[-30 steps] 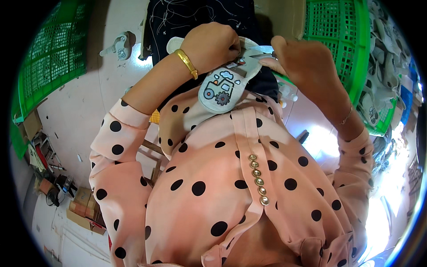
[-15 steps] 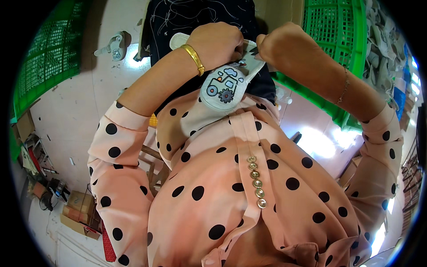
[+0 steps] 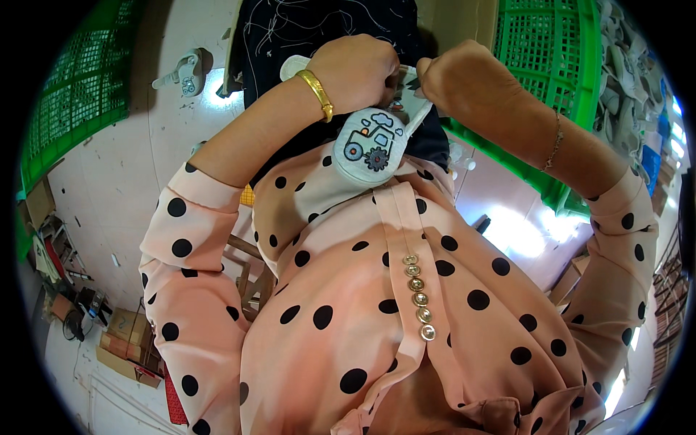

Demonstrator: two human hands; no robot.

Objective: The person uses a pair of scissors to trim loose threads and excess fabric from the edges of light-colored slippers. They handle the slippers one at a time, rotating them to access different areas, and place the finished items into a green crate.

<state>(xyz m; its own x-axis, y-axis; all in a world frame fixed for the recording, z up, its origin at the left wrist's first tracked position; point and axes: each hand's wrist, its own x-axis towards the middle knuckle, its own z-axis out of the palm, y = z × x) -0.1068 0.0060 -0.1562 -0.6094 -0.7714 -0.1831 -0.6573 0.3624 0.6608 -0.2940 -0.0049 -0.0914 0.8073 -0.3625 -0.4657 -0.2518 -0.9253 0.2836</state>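
A pale slipper [image 3: 370,148] with a tractor-like picture on its upper lies tilted over my lap, toe toward me. My left hand [image 3: 359,72] is closed on its far part, a gold bangle on the wrist, and hides much of the slipper there. Beyond that wrist a rounded white end [image 3: 292,67] sticks out; I cannot tell whether it belongs to the same slipper. My right hand [image 3: 467,76] is closed beside the slipper's right edge. A small dark tip shows by its fingers, too little to name.
Loose threads lie on the dark cloth [image 3: 326,22] over my lap. A similar slipper [image 3: 190,75] is on the floor to the left. Green crates stand at the left [image 3: 80,87] and right [image 3: 540,65]. Past the right crate are many pale slippers [image 3: 622,87]. Cardboard boxes [image 3: 130,341] sit lower left.
The slipper's toe has shifted slightly to the right and turned a little. Both hands stay closed in nearly the same place.
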